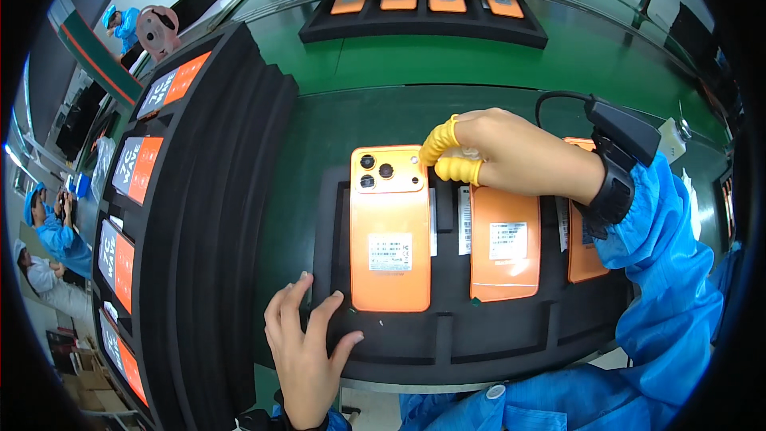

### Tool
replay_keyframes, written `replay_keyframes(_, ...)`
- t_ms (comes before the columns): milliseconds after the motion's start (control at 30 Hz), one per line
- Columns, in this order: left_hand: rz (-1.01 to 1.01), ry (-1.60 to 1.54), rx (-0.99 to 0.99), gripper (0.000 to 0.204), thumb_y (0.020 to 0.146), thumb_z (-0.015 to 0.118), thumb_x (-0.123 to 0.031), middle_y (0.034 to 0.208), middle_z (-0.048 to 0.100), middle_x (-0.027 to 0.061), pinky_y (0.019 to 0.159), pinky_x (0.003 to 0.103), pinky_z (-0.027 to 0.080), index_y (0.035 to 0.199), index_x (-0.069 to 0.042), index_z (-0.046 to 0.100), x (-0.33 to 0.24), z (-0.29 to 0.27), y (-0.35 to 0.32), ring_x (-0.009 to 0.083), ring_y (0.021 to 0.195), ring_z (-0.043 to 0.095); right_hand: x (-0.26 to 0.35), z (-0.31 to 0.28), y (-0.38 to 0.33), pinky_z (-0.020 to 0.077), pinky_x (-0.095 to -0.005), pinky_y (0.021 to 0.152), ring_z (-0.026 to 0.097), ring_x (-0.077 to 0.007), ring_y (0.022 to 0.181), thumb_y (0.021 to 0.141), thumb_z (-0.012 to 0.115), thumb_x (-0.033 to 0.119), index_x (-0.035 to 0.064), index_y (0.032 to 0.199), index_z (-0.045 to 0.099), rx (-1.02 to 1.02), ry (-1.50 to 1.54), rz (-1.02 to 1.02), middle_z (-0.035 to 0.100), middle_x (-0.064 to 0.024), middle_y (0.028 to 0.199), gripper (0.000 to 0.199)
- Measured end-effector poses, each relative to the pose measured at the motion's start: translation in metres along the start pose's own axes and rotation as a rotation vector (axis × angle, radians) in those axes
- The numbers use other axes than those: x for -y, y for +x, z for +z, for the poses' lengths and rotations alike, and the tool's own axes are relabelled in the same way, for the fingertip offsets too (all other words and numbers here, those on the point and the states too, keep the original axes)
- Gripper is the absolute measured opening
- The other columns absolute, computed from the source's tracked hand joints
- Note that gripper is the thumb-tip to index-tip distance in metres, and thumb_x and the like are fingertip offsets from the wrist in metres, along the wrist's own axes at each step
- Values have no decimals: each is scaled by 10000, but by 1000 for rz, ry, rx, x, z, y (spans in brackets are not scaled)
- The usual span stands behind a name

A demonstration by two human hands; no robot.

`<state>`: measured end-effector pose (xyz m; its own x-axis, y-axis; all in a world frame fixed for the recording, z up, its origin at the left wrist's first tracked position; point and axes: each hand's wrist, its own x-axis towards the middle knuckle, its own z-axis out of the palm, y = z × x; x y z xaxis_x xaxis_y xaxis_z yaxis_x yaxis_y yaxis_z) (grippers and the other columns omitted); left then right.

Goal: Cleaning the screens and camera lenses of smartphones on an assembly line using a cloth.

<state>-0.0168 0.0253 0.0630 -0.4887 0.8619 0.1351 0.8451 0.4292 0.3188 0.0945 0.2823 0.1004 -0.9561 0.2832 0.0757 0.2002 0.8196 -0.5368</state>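
An orange phone, camera side up with a white label, lies at the left of a black foam tray and looks raised above its slot. My right hand, with yellow finger cots on thumb and finger, grips its upper right edge beside the camera plate. Under that hand sits a second orange phone, its upper part hidden. A third orange phone is partly covered by my right sleeve. My left hand is open, fingers spread, at the tray's front left, apart from the phone.
Stacked black foam trays rise at the left, with several orange-and-grey phones on top. Across the green work surface, another black tray carries several orange phones. A black device is strapped at my right wrist. People in blue work farther left.
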Motion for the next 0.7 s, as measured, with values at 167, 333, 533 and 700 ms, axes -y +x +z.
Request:
replay_keyframes(167, -3, -40, -31, 435, 567, 751, -75, 1219, 442, 99, 913, 419, 361, 970, -71, 586, 12, 10, 3, 311, 1134, 374, -7, 13, 1, 465, -351, 729, 578, -283, 833, 796, 575, 153, 2, 965, 604, -74, -69, -114, 608, -155, 892, 228)
replay_keyframes(333, 88, -78, -57, 422, 556, 749, -58, 1198, 460, 108, 907, 407, 364, 946, -63, 587, -2, 4, 12, 316, 1109, 405, 0, -5, -19, 461, -353, 738, 568, -281, 831, 769, 596, 148, 13, 955, 608, -146, -136, -69, 608, -144, 894, 230)
replay_keyframes(533, 168, -136, -75, 299, 684, 661, -67, 1190, 465, 137, 880, 403, 365, 971, -61, 575, 10, 5, 3, 327, 1057, 442, 18, 17, -45, 495, -379, 618, 562, -299, 772, 681, 609, 106, -7, 816, 570, 71, -169, -126, 557, -152, 742, 181)
replay_keyframes(700, 207, -159, -77, 279, 686, 660, -69, 1174, 476, 143, 881, 399, 367, 952, -49, 577, 4, 1, 8, 333, 1049, 444, 22, 8, -72, 501, -361, 620, 565, -281, 806, 678, 591, 83, 5, 823, 572, 82, -295, -166, 568, -128, 760, 166)
